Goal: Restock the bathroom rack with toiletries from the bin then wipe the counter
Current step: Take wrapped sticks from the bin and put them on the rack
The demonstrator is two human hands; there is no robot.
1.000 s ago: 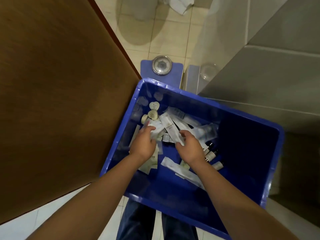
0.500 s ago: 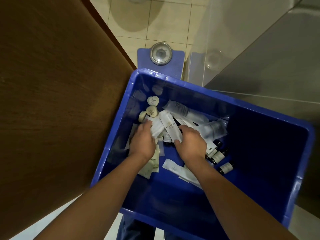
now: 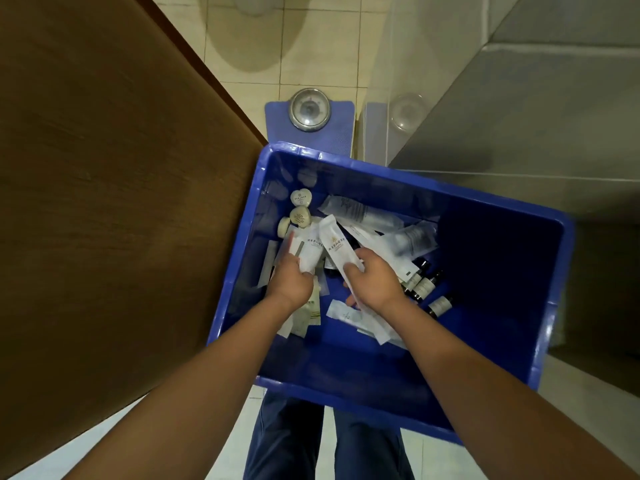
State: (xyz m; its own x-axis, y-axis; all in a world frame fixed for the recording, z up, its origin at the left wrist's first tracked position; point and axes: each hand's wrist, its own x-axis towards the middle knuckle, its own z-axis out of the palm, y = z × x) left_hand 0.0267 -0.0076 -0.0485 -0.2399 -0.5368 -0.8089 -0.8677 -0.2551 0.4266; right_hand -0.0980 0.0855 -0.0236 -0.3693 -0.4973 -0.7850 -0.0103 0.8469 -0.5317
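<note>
A blue plastic bin (image 3: 540,306) sits below me, holding white sachets, heart-shaped soaps (image 3: 300,198) and small dark bottles (image 3: 425,285). Both my hands are inside it. My left hand (image 3: 290,285) grips a white sachet (image 3: 311,251) with printed text. My right hand (image 3: 374,282) grips a longer white packet (image 3: 337,249) that sticks up toward the far side. More white packets (image 3: 356,318) lie under my right wrist. The rack and the counter top are out of view.
A brown wooden door (image 3: 104,202) stands along the left, touching the bin's edge. A blue bathroom scale (image 3: 309,114) with a round dial lies on the tiled floor beyond the bin. A grey tiled wall (image 3: 519,116) rises at the right. My legs show below the bin.
Both hands have closed on white packets and lifted them slightly from the pile. The view has shifted a little, with the bin lower in frame.
</note>
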